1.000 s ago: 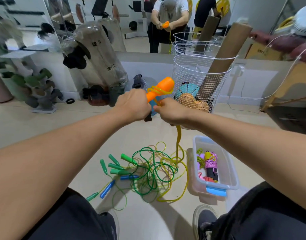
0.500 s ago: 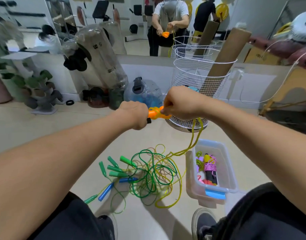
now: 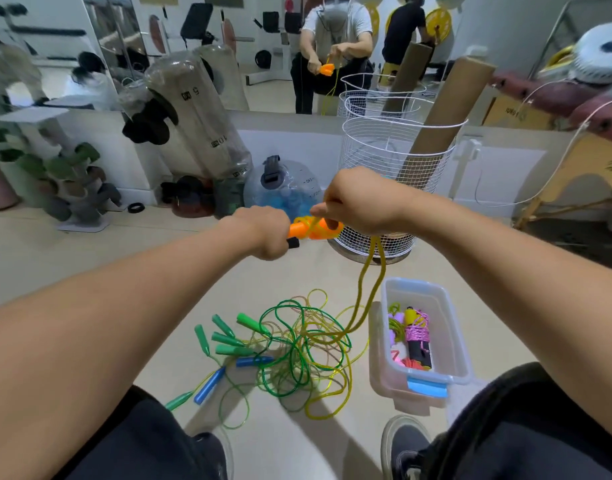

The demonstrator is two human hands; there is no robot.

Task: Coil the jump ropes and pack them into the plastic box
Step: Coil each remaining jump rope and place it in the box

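Gripping the orange plastic jump-rope handles [image 3: 313, 230] in my left hand [image 3: 263, 232], I pinch their translucent yellow cord [image 3: 366, 289] with my right hand [image 3: 358, 202] to wind it tight, the clear plastic box [image 3: 450, 344] waiting below on the floor.

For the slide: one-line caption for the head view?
Left hand grips orange handles while right hand winds yellow rope around them, above plastic box.
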